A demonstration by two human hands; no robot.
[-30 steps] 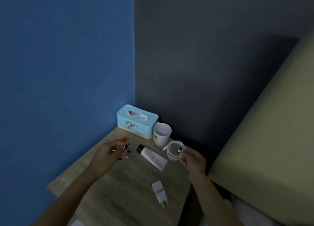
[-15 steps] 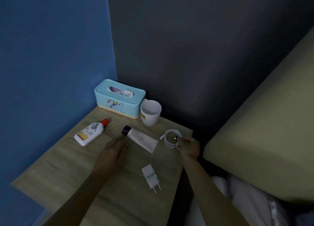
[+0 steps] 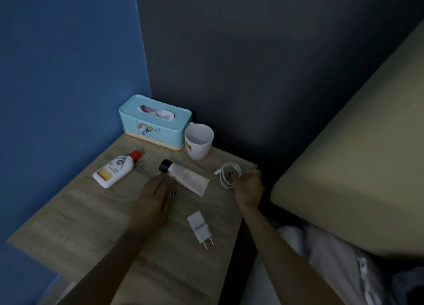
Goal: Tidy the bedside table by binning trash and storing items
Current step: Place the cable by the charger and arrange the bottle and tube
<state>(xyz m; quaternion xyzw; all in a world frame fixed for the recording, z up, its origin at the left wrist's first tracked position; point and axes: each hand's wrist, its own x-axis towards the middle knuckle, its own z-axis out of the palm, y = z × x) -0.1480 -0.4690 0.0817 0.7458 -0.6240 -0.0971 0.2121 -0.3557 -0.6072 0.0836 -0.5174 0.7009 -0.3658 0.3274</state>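
Bottle [image 3: 114,170]: now lying on bench [image 3: 68,213], released by left hand [image 3: 156,196].
Left hand: fingers flat, holding nothing, at tube [image 3: 185,177] (next pick, likely).
Right hand [image 3: 249,187]: still pinching cable [image 3: 228,175].

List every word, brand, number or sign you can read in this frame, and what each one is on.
No text is legible.
White bottle: label print, blurred.
Tube: small grey print, blurred.
Mug: yellow patch with dark marks, too small.
Charger: faint print, blurred.
Tissue box: cartoon picture only, no words made out.
White cable: no markings seen.
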